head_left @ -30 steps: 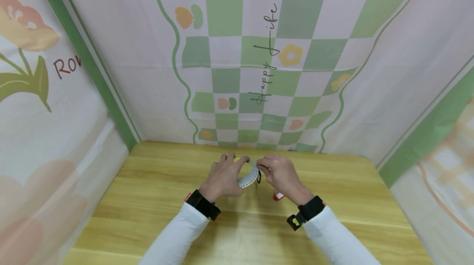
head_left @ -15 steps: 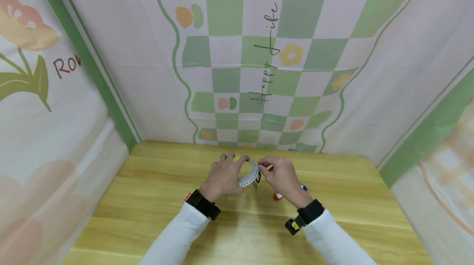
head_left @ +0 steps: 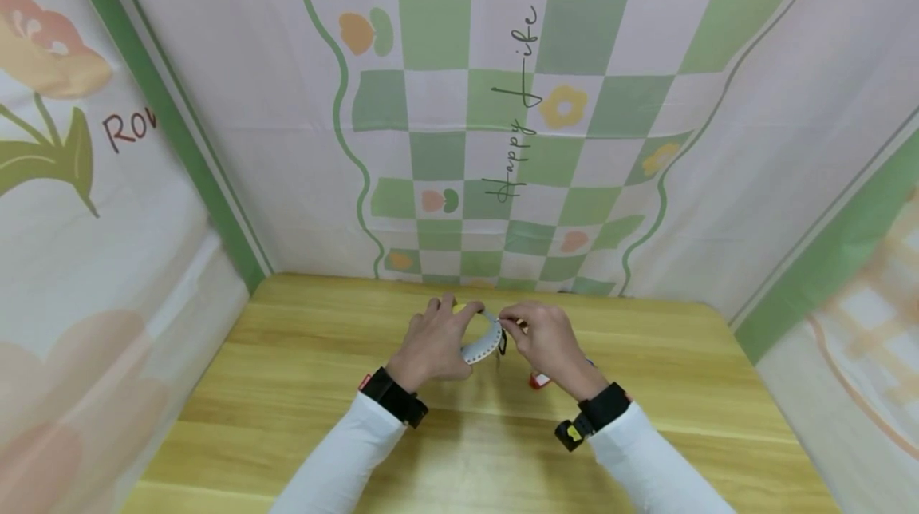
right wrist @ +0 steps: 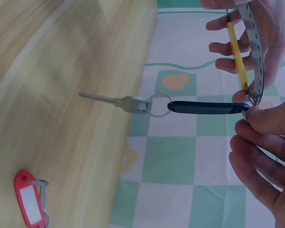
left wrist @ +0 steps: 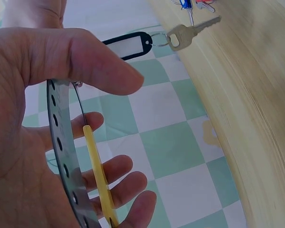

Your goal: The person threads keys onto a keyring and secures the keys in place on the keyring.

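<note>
My left hand (head_left: pixel 434 342) grips a curved, grey metal key holder (left wrist: pixel 69 156) with holes along its edge and a yellow bar (left wrist: pixel 99 173) across it. In the right wrist view, my right hand (right wrist: pixel 270 142) pinches a small metal ring at one end of a black key tag (right wrist: pixel 206 108). That ring sits right at the end of the holder, where the yellow bar meets it. From the tag's other end hangs a silver key (right wrist: pixel 133 104) on a thin split ring (right wrist: pixel 160 105). Part of the holder is hidden behind my left fingers in the head view.
A red key tag (right wrist: pixel 29 202) with its key lies on the wooden table (head_left: pixel 459 450), close by my right forearm. A blue tag (left wrist: pixel 186 4) shows next to it at the top of the left wrist view. Behind the table hangs a green-checked cloth (head_left: pixel 495 243).
My right hand has shifted and turned slightly back and forth at the holder's end, still pinching the ring. The left hand stays in place with the holder.
</note>
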`<state>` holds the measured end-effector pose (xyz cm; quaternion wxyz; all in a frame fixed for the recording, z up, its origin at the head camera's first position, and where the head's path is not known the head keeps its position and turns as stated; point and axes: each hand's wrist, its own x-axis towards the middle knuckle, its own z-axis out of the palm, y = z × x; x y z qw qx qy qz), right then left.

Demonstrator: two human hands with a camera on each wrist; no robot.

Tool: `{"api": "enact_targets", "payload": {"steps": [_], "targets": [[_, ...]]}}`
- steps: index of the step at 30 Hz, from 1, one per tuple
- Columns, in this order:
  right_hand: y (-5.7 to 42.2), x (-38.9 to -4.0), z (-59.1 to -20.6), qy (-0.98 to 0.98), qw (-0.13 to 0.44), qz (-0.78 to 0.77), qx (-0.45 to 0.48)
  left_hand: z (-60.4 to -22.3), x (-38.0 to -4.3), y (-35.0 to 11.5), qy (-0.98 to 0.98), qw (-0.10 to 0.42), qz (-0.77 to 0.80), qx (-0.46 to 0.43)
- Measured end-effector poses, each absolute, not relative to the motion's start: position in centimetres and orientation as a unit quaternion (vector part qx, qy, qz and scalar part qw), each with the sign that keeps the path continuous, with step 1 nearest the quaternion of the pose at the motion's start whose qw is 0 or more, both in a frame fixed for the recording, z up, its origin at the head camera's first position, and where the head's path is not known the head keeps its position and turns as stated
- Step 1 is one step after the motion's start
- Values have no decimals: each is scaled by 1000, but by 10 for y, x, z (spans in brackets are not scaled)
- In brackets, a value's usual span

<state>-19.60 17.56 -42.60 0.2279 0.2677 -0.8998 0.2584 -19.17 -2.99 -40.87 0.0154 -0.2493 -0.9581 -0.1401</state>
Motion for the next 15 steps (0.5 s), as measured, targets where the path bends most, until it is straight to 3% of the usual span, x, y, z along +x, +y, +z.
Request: {"api": "enact_targets", "payload": {"steps": [8, 15], "targets": [[178, -198, -423, -894, 234, 223, 311, -409, -192, -30, -958, 7, -136, -252], [177, -197, -427, -902, 227, 245, 273, -409, -192, -30, -958, 7, -143, -248]]}}
